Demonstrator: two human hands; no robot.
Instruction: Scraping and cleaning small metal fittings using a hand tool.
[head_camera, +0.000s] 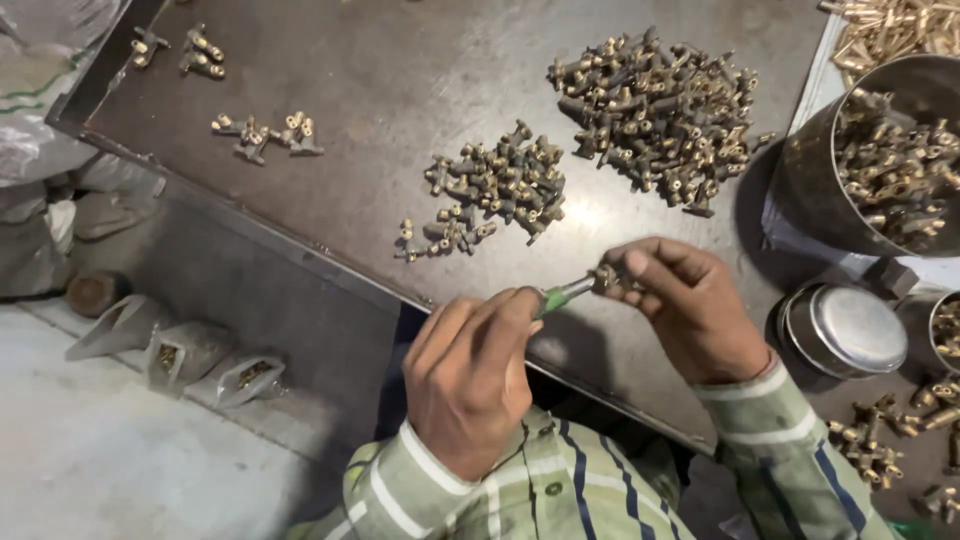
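Brass fitting (607, 279) sits pinched in the right hand (690, 310), held above the near edge of the tabletop (400, 90). Left hand (465, 375) is closed around a green-handled tool (562, 294) whose tip meets the fitting. Judging by what lies around, much remains: two big heaps (650, 110) and a full steel bucket (880, 160) of fittings.

The tool (562, 294) has a green handle and a short silvery shaft. It lies nearly level, tilted slightly up to the right, its handle end buried in the left hand's fist. Its tip meets the fitting (610, 280), a small dull brass piece, seemingly a valve body, pinched between the right hand's fingertips above the dark metal tabletop's near edge.
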